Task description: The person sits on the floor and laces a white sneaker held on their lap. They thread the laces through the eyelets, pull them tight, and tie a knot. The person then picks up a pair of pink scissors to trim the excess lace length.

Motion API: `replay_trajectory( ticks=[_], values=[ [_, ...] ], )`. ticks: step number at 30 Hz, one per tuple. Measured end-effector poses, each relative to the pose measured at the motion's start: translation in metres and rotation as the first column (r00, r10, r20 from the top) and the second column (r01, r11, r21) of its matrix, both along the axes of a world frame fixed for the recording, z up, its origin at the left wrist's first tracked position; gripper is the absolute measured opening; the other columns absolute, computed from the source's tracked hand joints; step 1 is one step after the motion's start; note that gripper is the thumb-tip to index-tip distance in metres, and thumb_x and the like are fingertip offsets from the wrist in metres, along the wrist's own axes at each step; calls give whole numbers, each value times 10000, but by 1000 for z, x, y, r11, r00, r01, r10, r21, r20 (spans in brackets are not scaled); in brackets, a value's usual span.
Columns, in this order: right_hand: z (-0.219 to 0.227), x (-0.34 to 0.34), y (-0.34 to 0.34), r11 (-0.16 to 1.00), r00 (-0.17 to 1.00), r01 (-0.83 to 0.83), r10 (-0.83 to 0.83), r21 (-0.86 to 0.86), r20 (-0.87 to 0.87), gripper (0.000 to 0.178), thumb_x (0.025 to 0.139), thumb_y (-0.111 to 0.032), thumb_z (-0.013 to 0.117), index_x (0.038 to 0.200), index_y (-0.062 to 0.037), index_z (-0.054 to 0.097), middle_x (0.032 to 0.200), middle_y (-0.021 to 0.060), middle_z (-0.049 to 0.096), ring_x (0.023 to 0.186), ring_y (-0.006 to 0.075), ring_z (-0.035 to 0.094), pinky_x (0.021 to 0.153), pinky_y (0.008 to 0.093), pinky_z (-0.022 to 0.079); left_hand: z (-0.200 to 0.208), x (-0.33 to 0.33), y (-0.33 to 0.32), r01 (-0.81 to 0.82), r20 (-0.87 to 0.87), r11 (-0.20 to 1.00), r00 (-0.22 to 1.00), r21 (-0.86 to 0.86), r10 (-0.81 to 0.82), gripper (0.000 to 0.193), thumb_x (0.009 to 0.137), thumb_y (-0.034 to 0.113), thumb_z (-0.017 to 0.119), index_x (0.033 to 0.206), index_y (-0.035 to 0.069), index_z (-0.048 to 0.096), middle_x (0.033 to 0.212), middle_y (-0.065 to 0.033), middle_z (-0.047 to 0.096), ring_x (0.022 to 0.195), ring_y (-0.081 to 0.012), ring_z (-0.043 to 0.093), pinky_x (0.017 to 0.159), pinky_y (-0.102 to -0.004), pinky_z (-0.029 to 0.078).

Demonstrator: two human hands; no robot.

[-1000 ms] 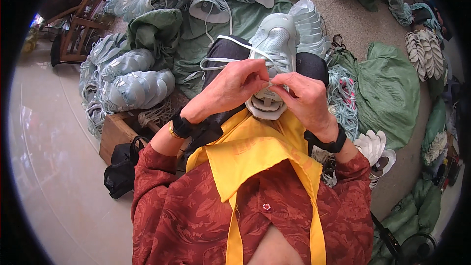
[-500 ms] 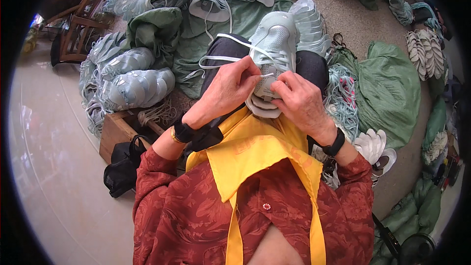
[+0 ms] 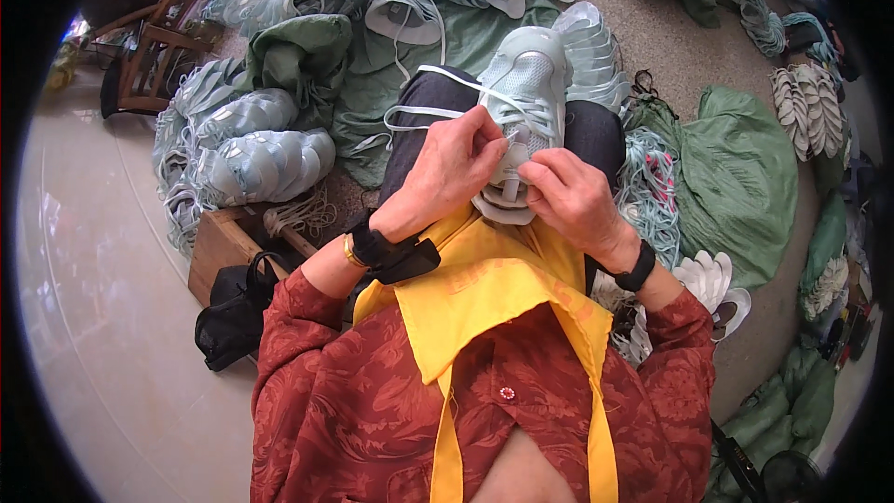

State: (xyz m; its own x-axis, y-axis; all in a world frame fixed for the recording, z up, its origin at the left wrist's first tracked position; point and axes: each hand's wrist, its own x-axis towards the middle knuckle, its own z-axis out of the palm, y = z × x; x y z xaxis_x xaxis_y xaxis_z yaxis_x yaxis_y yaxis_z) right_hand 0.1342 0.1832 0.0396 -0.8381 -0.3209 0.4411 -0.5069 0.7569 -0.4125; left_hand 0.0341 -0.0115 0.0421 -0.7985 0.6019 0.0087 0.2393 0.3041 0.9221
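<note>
Speckled floor (image 3: 675, 51), partly covered by a green cloth (image 3: 461, 33), spreads beyond the shoe (image 3: 535, 84), the landmark for everything else. That pale shoe lies on the person's lap between dark-trousered knees, toe pointing away, its heel just above the yellow apron (image 3: 494, 307). Stacks of uppers (image 3: 265, 166) lie left of the shoe, with a wooden box (image 3: 219, 256) nearer the person; right of the shoe are a tangle of laces (image 3: 644, 177) and a green sack (image 3: 740, 177). Over the shoe's left side, the left hand (image 3: 504, 137) has thumb and forefinger pressed together, seemingly pinching the end of a white lace (image 3: 452, 74), which also loops out leftward. At the shoe's tongue, near the heel opening, the right hand (image 3: 527, 175) has its thumb and forefinger close together; whether anything sits between them cannot be told. Judging by the crossed rows, the step in hand looks like lacing near the top eyelets. Such a move calls for a fine grip on the lace tip, a steady tongue and free slack.
</note>
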Motion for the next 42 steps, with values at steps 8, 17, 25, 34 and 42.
replay_trajectory(
  ticks=[8,17,25,34,42],
  values=[
    [2,4,3,988,999,43,-45,-145,-7,312,735,47,731,1024,-32,645,968,114,643,865,314,689,739,386,592,-4,2,8,-37,-59,999,998,-20,36,109,909,62,665,900,-39,623,684,-96,634,579,-163,568,575,-304,470],
    [0,5,2,974,994,106,-97,-198,56,313,734,56,731,1018,-53,658,963,105,644,848,306,691,710,384,587,-4,-6,6,122,-147,993,982,6,-120,83,898,27,651,906,-4,573,674,-118,566,587,-222,554,569,-357,432],
    [10,11,-1,942,954,207,-134,-265,270,311,763,44,739,1052,-50,670,1010,112,633,833,293,679,699,371,573,-19,-18,15,202,-261,974,950,104,-169,74,888,-16,617,911,8,551,683,-131,539,591,-269,534,586,-369,436],
    [16,-8,-4,937,929,327,-295,-124,223,275,842,1,719,1110,-11,660,1035,155,607,921,356,659,784,422,536,-19,-17,11,212,-131,969,972,130,-195,64,887,-38,585,934,-5,557,734,-148,567,645,-271,557,636,-359,467],
    [13,-17,-5,876,874,427,-336,-223,350,137,860,5,738,989,-12,697,943,140,616,759,308,652,662,389,524,-22,-1,22,10,-141,996,990,84,2,40,893,-12,607,927,-13,587,743,-167,618,662,-338,611,630,-389,488]
  ],
)
